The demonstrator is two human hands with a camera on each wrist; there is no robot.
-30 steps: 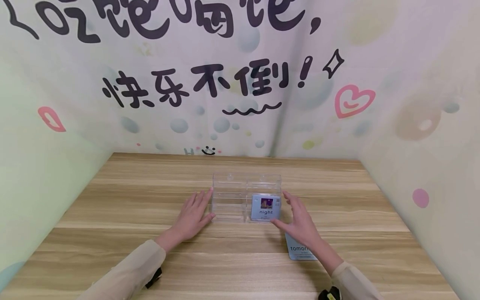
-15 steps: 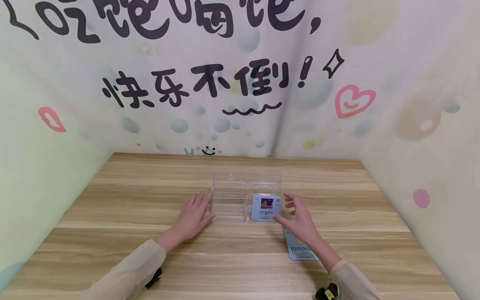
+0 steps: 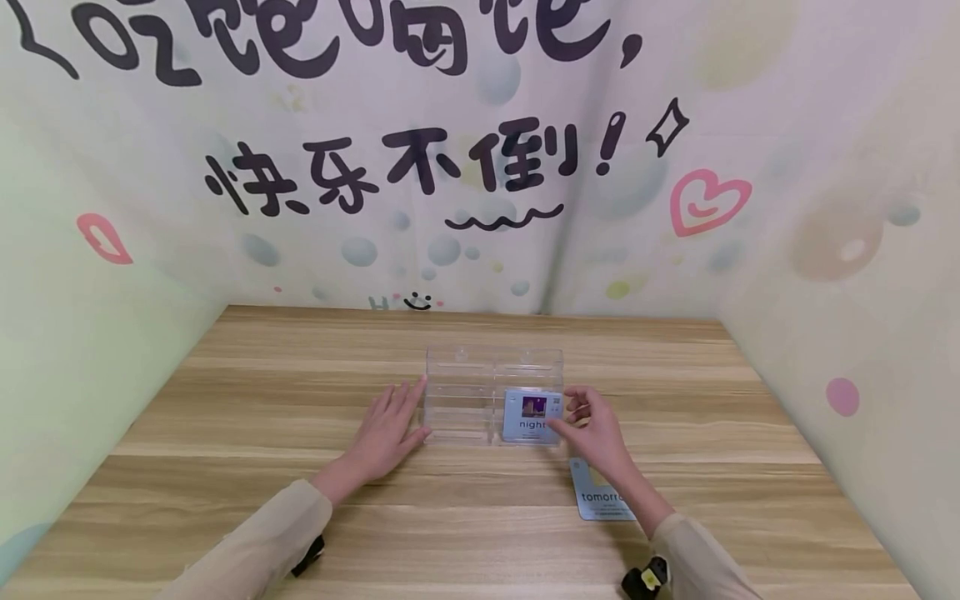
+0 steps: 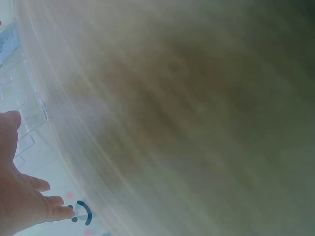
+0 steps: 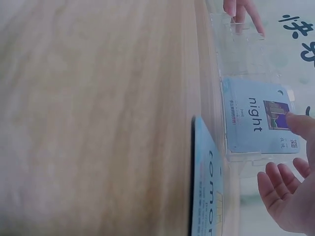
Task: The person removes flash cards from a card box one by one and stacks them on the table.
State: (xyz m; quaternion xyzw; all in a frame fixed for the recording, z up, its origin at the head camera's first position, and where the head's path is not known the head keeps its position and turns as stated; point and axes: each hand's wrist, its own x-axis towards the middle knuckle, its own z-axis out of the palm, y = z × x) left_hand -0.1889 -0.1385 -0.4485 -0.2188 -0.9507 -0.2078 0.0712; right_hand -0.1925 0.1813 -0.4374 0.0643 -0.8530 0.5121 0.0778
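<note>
A clear plastic rack (image 3: 459, 390) with two columns of compartments stands on the table. In its lower right compartment is a blue card (image 3: 517, 410) printed "night", picture side out. My left hand (image 3: 384, 429), fingers straight, rests its fingertips against the rack's left side. My right hand (image 3: 602, 433) is at the right side; in the right wrist view its thumb (image 5: 301, 124) overlaps the card's picture, and its loosely bent fingers (image 5: 275, 184) are beside the rack, not round the card. A second blue card (image 3: 600, 502), "tomorrow", lies partly under the right forearm.
The wood-grain table (image 3: 247, 375) ends at a printed cloth wall (image 3: 360, 250) behind the rack, with pale walls on both sides. Black wrist straps (image 3: 645, 579) show beneath the sleeves.
My right thumb has moved slightly up along the edge of the "night" card, and the right fingers have bent more. The left hand and the rack stay put.
</note>
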